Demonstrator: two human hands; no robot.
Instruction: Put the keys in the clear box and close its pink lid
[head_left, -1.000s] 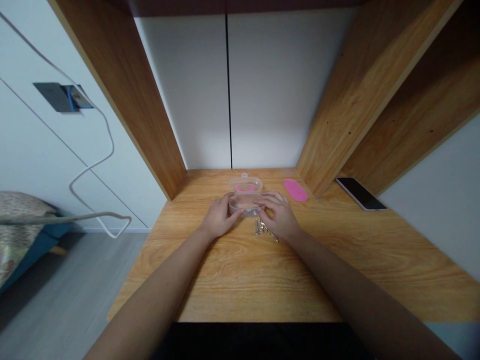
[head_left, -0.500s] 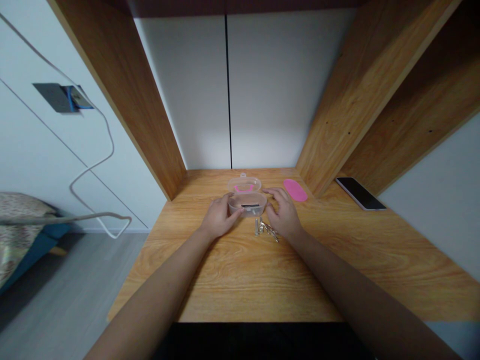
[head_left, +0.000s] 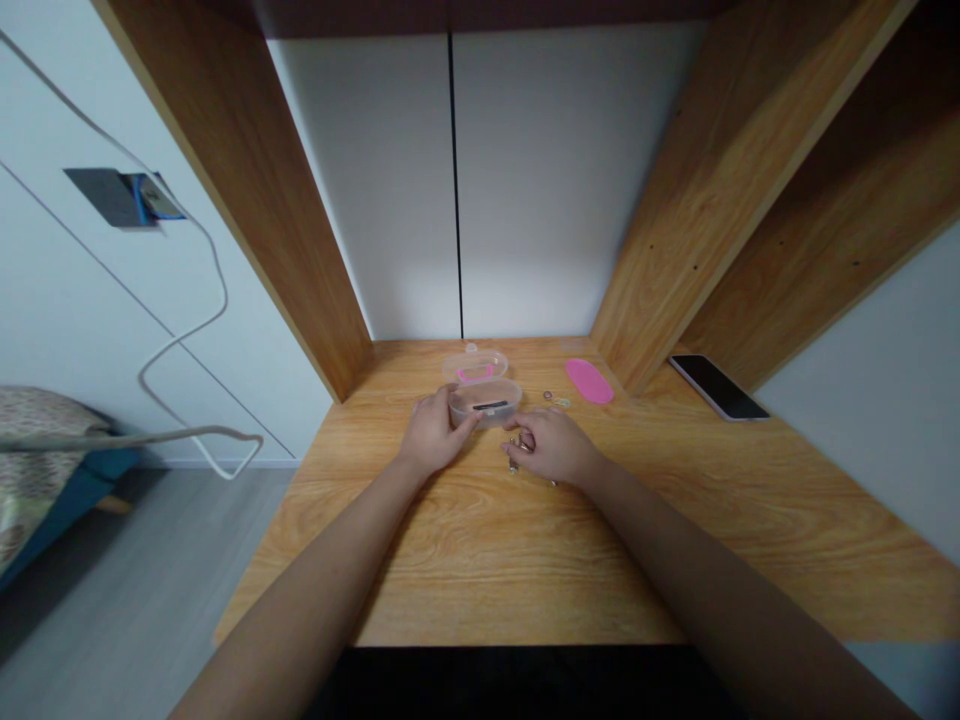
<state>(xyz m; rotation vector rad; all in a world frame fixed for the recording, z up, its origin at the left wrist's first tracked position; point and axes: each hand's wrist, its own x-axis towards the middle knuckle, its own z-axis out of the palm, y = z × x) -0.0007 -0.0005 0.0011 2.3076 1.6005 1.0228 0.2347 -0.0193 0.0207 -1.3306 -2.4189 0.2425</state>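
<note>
Clear plastic box (head_left: 484, 402), open, pink-marked lid (head_left: 474, 367) lying behind

Clear plastic box (head_left: 485, 404), open, its lid (head_left: 474, 367) lying behind, small silver metal pieces (head_left: 513, 458) just beside it

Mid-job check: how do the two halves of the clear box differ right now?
The near half has a dark strip inside, while the far half has a pink mark. The left hand holds the near half; no hand touches the far half. Both are clear plastic and rest on the wooden desk.
</note>
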